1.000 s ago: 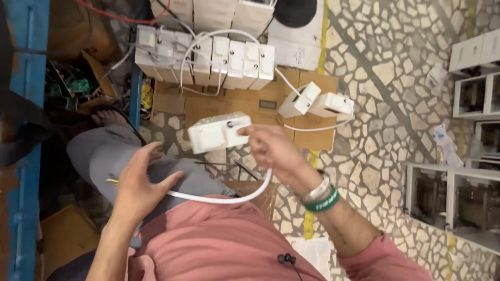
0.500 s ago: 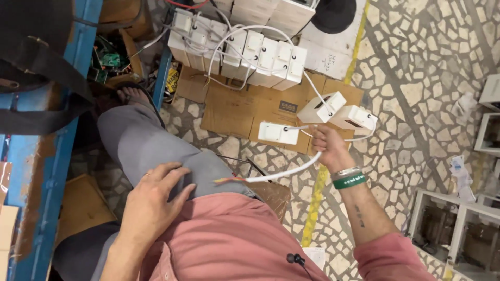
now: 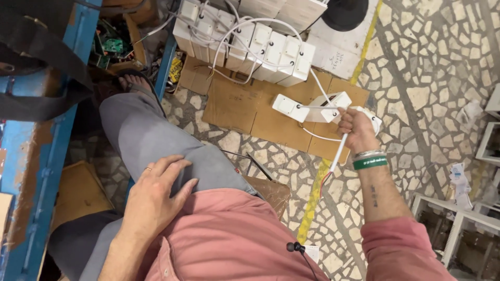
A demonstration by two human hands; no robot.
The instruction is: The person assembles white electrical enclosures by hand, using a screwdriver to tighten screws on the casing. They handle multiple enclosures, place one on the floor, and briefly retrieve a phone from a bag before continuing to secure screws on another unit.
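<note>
Stone-chip floor (image 3: pixel 427 67) fills the frame's right; cardboard (image 3: pixel 245 112) lies upper centre under a row of white boxes (image 3: pixel 250 41). Left hand (image 3: pixel 156 195) rests flat and empty on the grey-trousered thigh (image 3: pixel 140 140). Right hand (image 3: pixel 357 130), centre right, grips a white cable (image 3: pixel 338 152) beside two loose boxes (image 3: pixel 312 106); a tug could topple them.

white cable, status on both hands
Right hand gripping white cable by white boxes on cardboard. Left hand flat on thigh, empty. Nothing blocking.
</note>
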